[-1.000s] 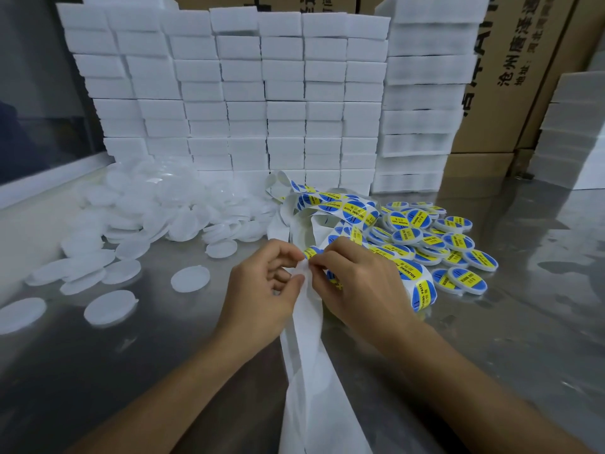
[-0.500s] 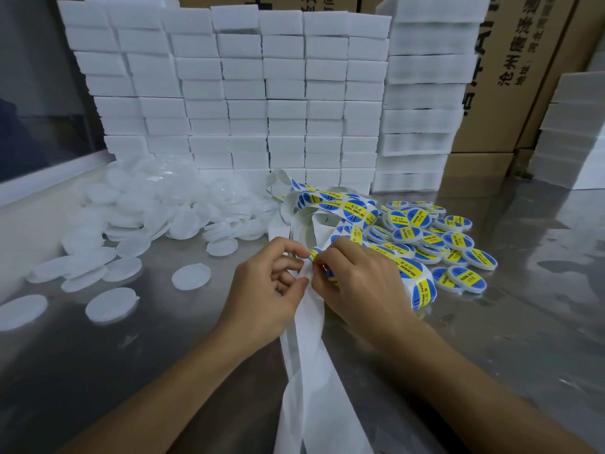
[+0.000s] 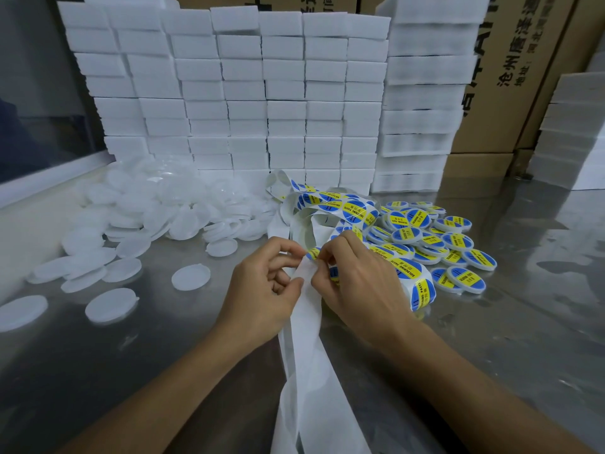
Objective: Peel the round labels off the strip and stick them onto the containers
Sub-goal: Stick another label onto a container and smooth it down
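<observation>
A white backing strip runs from the table's near edge up between my hands to a coil of blue-and-yellow round labels. My left hand pinches the bare strip. My right hand pinches the edge of a round label at the top of the bare part, fingertips almost touching the left thumb. More of the labelled strip curls out from under my right hand. Plain white round containers lie scattered at left. Labelled containers are heaped at right.
A wall of stacked white foam blocks stands behind the work area on the steel table. Cardboard boxes rise at back right, with more white blocks at far right. A window ledge runs along the left.
Both hands have stayed in place on the strip; the fingers have shifted slightly, and the yellow label edge shows a little more between the fingertips.
</observation>
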Tool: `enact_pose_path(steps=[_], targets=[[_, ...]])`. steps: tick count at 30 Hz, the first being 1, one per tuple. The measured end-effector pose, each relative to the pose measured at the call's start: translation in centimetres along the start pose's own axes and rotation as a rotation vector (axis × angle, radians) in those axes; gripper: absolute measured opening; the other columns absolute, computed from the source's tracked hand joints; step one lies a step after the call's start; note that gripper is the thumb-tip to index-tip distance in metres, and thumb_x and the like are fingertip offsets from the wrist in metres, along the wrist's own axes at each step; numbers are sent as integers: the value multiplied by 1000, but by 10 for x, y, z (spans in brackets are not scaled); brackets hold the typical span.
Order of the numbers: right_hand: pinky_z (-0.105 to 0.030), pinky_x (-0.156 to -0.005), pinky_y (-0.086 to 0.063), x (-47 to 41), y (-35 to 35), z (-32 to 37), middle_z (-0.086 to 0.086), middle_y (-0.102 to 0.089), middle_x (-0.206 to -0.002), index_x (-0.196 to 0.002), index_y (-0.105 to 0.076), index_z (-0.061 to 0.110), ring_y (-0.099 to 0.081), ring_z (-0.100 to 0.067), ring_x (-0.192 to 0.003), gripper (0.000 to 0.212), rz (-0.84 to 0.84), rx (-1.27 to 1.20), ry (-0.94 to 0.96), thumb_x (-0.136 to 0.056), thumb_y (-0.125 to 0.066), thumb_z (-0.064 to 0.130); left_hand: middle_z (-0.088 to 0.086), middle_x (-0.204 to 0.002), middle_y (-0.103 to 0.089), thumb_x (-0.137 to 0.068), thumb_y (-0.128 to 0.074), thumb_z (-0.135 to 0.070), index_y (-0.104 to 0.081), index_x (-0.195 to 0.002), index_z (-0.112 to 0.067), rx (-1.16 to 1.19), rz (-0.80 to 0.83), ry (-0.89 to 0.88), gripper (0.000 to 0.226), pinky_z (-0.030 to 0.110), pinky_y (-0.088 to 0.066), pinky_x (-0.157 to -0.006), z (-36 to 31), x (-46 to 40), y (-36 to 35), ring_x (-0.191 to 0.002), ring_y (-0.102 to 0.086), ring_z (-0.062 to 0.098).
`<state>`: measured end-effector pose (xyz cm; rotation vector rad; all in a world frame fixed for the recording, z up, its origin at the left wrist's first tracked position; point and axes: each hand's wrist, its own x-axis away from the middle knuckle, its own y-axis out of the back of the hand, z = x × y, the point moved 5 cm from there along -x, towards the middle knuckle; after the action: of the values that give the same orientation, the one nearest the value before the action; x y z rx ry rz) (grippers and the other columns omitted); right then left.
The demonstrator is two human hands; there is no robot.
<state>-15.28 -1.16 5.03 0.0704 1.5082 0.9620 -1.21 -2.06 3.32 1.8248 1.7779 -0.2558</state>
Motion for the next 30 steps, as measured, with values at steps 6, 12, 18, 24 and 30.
enact_pose_path(steps=[6,12,18,24,30], targets=[[-41,-50,-43,0,-1,-11,-6,-58,-88,-89,-59,6,-54,-27,-59,10,32,-80,-112,-89,-62,16,-24,-95,-68,-80,-66,9,-60,-95,-35,-45,9,-5,47,27,-53,-60,2,-1,-1,-57,-55,22],[-37,-57,-40,-2,2,-32,1,-55,-90,-90,-56,12,-51,-16,-63,7,-2,-164,-230,-90,-61,17,-22,-97,-70,-80,-64,10,-56,-94,-35,-65,-12,13,47,31,-53,-59,10,-1,4,-57,-56,26],[-24,-54,-40,-1,9,-58,9,-54,-61,-85,-53,15,-54,-7,-57,8,-60,-323,-411,-91,-56,11,-16,-81,-65,-78,-69,6,-58,-90,-36,-112,-56,35,45,15,-49,-57,18,-3,7,-52,-54,4],[-40,-54,-52,1,10,-62,-2,-60,-57,-86,-52,18,-60,-11,-52,10,-72,-395,-464,-92,-55,10,-2,-62,-56,-80,-74,-25,-56,-74,-23,-257,-288,3,20,15,-39,-51,22,-9,27,-49,-48,7],[-42,-63,-58,3,9,-62,-1,-68,-71,-89,-57,11,-70,-17,-66,3,-108,-470,-490,-91,-58,9,-2,-101,-60,-82,-67,-37,-58,-94,-26,-858,-254,275,18,38,-45,-81,53,-16,67,-94,-58,21]])
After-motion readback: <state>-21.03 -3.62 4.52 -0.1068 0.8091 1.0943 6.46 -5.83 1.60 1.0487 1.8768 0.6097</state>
